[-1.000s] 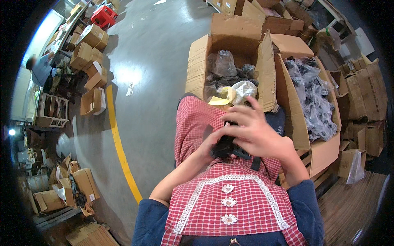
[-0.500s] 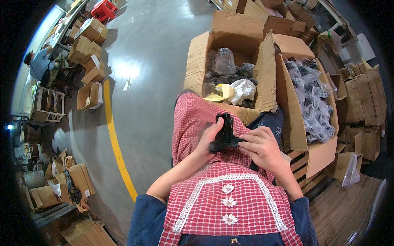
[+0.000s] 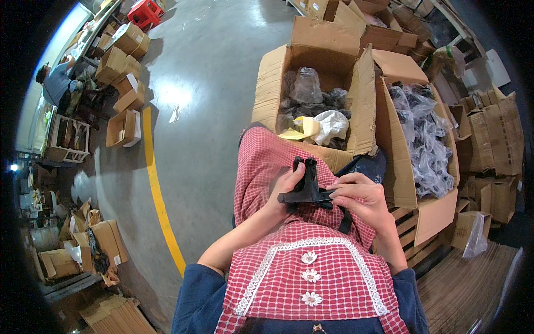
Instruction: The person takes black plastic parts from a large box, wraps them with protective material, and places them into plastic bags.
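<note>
Over my lap, a black plastic bracket-like part (image 3: 309, 186) sits between both hands; its exact kind is not clear. My left hand (image 3: 287, 188) grips its left side, thumb pressed along the upright piece. The fingers of my right hand (image 3: 360, 196) pinch the part's right end, where a thin dark piece shows at the fingertips. A black strap (image 3: 345, 221) hangs just below the right hand. Beneath lies the red checked apron (image 3: 257, 161) across my legs.
Ahead of my knees stands an open carton (image 3: 271, 83) holding dark bagged parts, a yellow piece and a white bag. Right of it, another carton (image 3: 392, 172) is full of clear-bagged parts. A yellow floor line (image 3: 157, 195) runs at left. A person (image 3: 55, 83) sits far left.
The black part has tilted and turned slightly in my hands, so its lower arm now reaches further left. My right fingers have shifted a little along its right end.
</note>
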The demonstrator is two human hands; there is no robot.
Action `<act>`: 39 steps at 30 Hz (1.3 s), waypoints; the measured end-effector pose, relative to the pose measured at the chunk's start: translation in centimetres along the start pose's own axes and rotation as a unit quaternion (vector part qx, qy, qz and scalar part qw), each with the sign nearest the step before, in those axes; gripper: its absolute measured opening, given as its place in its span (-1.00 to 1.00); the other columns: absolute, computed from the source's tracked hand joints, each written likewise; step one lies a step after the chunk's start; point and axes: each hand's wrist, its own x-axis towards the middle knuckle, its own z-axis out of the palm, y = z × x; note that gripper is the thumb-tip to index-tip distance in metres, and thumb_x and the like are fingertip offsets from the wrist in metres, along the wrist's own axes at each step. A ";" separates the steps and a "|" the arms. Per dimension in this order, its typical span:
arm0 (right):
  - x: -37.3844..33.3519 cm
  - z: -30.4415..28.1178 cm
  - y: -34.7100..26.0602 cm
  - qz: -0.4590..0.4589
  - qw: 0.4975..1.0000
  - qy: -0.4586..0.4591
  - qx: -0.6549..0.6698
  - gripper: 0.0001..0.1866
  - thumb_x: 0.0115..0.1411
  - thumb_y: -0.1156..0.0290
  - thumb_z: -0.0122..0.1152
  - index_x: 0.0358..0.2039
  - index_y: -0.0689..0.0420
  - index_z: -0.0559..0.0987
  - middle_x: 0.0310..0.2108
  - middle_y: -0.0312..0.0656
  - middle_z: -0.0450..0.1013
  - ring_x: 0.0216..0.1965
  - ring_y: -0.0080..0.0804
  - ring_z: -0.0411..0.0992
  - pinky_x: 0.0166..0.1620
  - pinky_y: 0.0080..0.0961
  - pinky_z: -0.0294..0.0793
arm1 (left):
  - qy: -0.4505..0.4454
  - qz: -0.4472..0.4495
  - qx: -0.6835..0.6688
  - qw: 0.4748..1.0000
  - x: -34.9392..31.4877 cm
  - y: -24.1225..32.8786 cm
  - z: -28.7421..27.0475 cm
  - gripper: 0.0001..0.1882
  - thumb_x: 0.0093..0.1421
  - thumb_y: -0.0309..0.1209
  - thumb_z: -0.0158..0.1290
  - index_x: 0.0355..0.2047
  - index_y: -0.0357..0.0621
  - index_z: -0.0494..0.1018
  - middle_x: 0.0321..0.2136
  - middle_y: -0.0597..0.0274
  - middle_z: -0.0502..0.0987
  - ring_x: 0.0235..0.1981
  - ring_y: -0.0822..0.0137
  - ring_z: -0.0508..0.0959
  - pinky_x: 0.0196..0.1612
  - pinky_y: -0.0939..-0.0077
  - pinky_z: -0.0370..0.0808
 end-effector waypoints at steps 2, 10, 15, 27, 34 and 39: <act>-0.2 0.5 0.4 0.009 1.000 0.005 0.002 -0.84 0.03 0.48 0.44 -0.32 0.19 0.75 -0.22 -0.19 0.66 0.02 -0.32 0.51 0.06 -0.36 0.50 | -0.002 -0.011 -0.007 1.000 0.3 -0.5 -0.4 -0.46 0.41 0.12 -0.08 -0.05 -0.17 0.44 -0.28 0.21 0.59 -0.28 0.39 0.65 -0.26 0.54 0.61; -0.4 2.2 2.5 0.110 0.983 0.044 0.140 -0.70 0.11 0.42 0.37 -0.12 0.18 0.70 0.15 -0.04 0.47 0.17 -0.22 0.43 0.19 -0.35 0.39 | -0.095 -0.030 -0.053 0.994 -1.5 1.1 1.4 -0.36 0.43 0.13 -0.22 0.17 -0.19 0.34 -0.01 0.04 0.52 -0.03 0.24 0.58 -0.27 0.40 0.69; 1.9 2.8 3.0 0.174 0.971 0.086 0.141 -0.65 0.19 0.43 0.33 0.00 0.22 0.60 -0.09 -0.14 0.52 -0.04 -0.47 0.51 -0.04 -0.53 0.52 | -0.106 -0.031 -0.036 0.993 -1.4 1.0 2.2 -0.36 0.45 0.10 -0.23 0.26 -0.18 0.27 0.04 0.05 0.51 -0.03 0.19 0.60 -0.29 0.39 0.70; 4.2 1.0 4.0 0.176 0.944 0.119 0.252 -0.74 0.22 0.65 0.23 -0.08 0.19 0.67 -0.27 -0.37 0.57 -0.34 -0.68 0.47 -0.30 -0.71 0.47 | -0.134 -0.001 -0.052 0.990 -1.0 0.8 0.8 -0.50 0.49 -0.13 -0.19 0.22 -0.26 0.28 -0.04 0.00 0.53 -0.19 0.14 0.67 -0.30 0.21 0.74; 5.2 0.5 3.0 0.156 0.936 0.097 0.301 -0.72 0.25 0.63 0.20 -0.02 0.27 0.63 -0.31 -0.27 0.57 -0.40 -0.60 0.51 -0.44 -0.66 0.51 | -0.057 0.030 0.027 0.998 0.0 -0.3 0.3 -0.49 0.47 -0.02 -0.21 0.14 -0.17 0.39 -0.05 0.12 0.55 -0.24 0.26 0.66 -0.40 0.44 0.68; 5.0 2.5 2.8 0.217 0.928 0.032 0.302 -0.73 0.26 0.63 0.19 -0.02 0.26 0.62 -0.39 -0.28 0.57 -0.47 -0.60 0.52 -0.44 -0.65 0.53 | -0.077 0.063 0.084 0.991 -1.0 0.9 1.5 -0.46 0.47 0.01 -0.24 0.12 -0.20 0.38 -0.09 0.13 0.57 -0.24 0.32 0.66 -0.39 0.45 0.68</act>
